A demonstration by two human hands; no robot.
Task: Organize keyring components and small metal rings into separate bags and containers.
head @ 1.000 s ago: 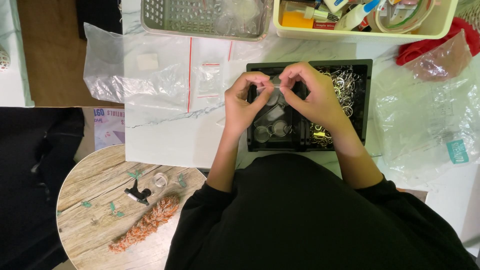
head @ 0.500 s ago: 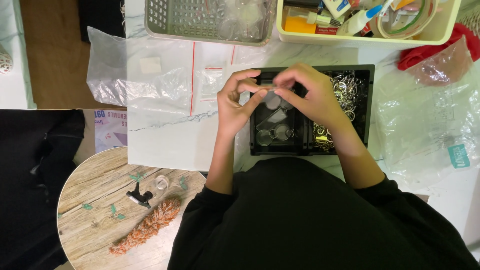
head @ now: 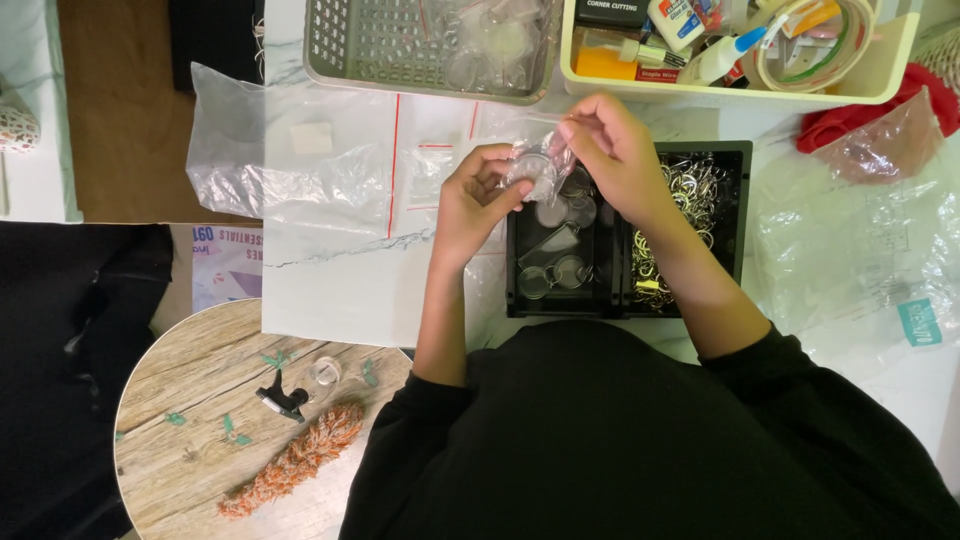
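Over the back-left corner of the black two-compartment tray (head: 742,158), both hands meet on one small item: a clear round piece in a crinkly transparent wrapper (head: 535,172). The left hand (head: 478,205) cups it from the left and below, thumb and fingertips pressed to its edge. The right hand (head: 612,152) comes in from the right and above, fingertips pinching the wrapper's top. So the hands are close together, both clamped on that wrapped piece, which sits between them, lifted above the tray.

Beneath it, the tray's left compartment holds more clear round pieces (head: 560,270); the right compartment is full of metal rings (head: 690,190). Left of the hands, clear zip bags (head: 300,170) lie on the white marble-patterned tabletop (head: 340,300). Behind them stand a grey perforated basket (head: 330,40) and a cream bin (head: 880,85) with glue bottles and tape. Lower left, a round wooden board (head: 180,440) carries an orange tassel (head: 295,460).
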